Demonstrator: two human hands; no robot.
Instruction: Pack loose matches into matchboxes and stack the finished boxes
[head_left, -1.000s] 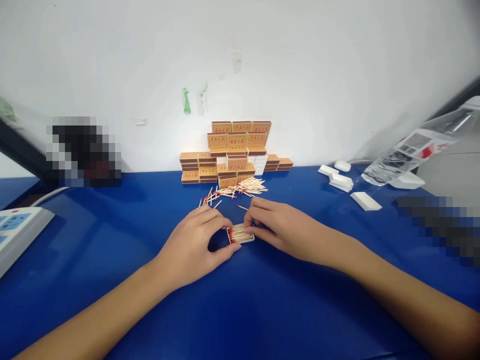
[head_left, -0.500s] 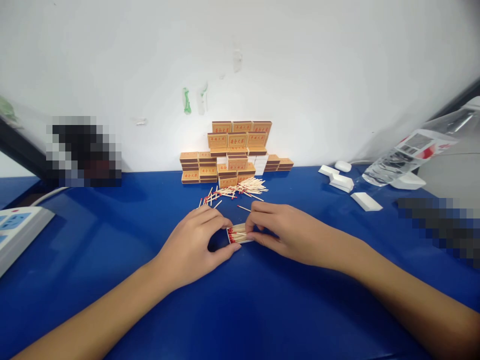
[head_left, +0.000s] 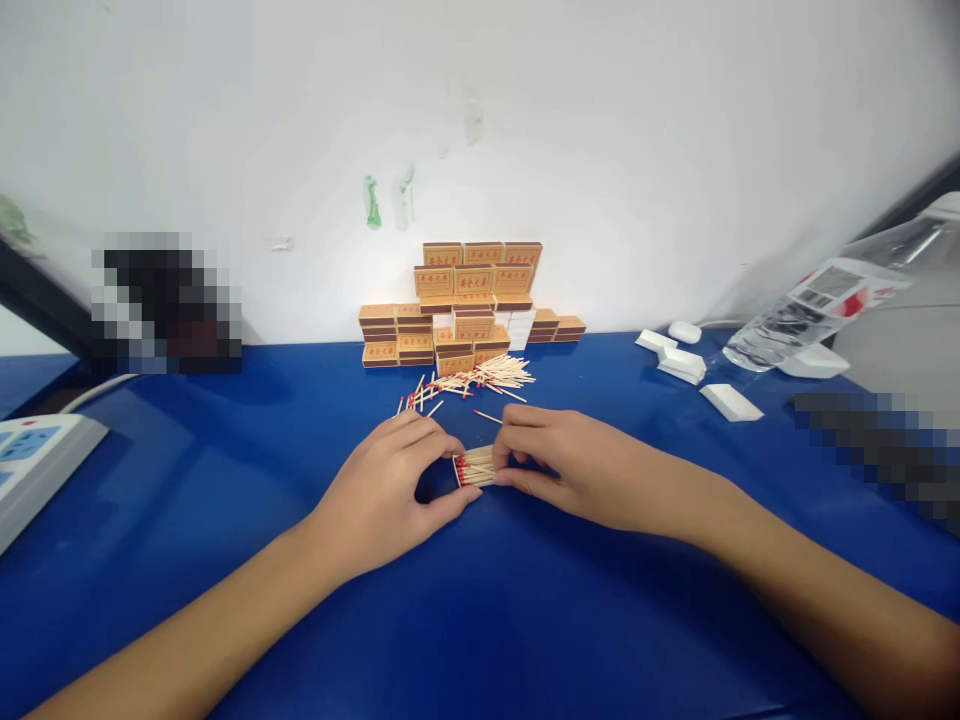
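Observation:
A small open matchbox tray (head_left: 457,473) lies on the blue table in front of me, filled with red-tipped matches (head_left: 474,468) whose heads point left. My left hand (head_left: 394,480) holds the tray's left end, with the thumb on the near side and the index finger on the far side. At the right end, my right hand (head_left: 551,460) has thumb and fingers pinched on the tail ends of matches in the tray; its fingertips hide that end. One loose match (head_left: 487,416) lies just beyond the right fingers.
Behind the tray is a heap of loose matches (head_left: 502,372), backed by stacked matchboxes (head_left: 474,282) against the wall. White folded pieces (head_left: 731,402) and a tilted plastic bottle (head_left: 795,300) are at the right. A power strip (head_left: 52,450) sits at the left edge.
The fingers of my right hand have shifted slightly at the tray's right end, and a little more of the matches shows. My left hand has stayed in place.

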